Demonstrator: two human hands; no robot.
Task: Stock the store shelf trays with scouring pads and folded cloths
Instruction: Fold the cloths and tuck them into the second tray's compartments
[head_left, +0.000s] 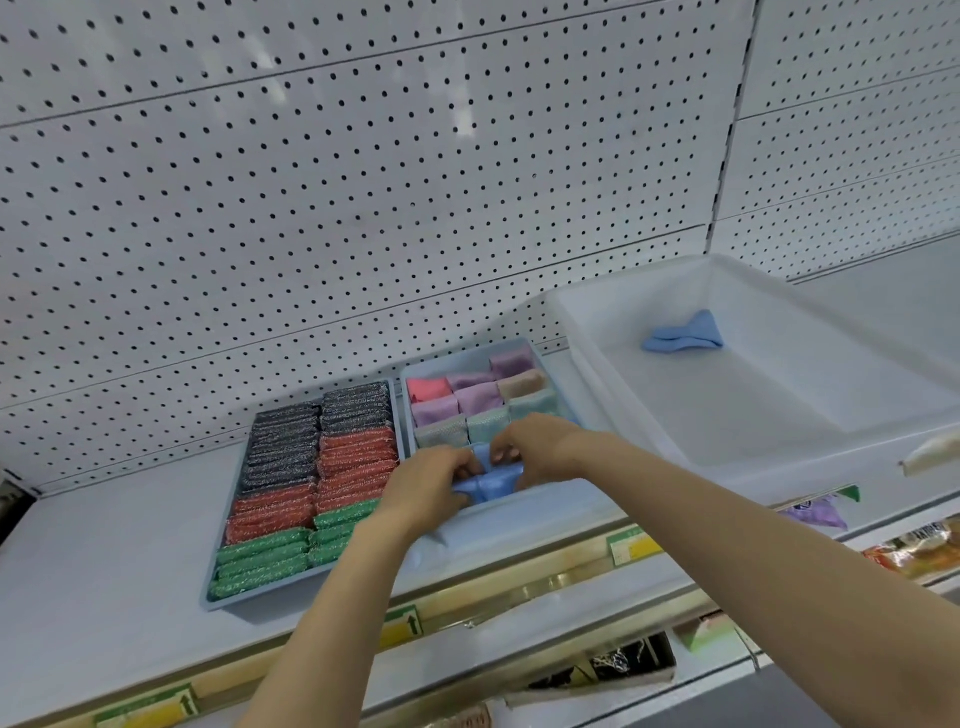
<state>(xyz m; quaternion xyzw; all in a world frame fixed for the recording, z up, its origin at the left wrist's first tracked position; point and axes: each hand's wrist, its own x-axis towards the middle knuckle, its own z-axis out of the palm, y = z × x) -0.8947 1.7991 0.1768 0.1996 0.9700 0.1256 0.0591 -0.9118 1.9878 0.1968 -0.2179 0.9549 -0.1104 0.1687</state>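
Two light blue trays sit side by side on the white shelf. The left tray (218, 592) is packed with rows of black, red and green scouring pads (322, 467). The right tray (524, 525) holds folded cloths (478, 397) in pink, purple, beige and teal at its back. Both hands meet over that tray's front part on a blue folded cloth (488, 480). My left hand (428, 486) pinches its left side and my right hand (535, 447) pinches its top right. Another blue cloth (685, 335) lies alone in the white bin.
A large white bin (649, 415) stands on the shelf to the right of the trays. White pegboard (363, 208) forms the back wall. Yellow and green price labels (631, 543) line the shelf's front edge, and packaged goods (919, 551) show on lower shelves.
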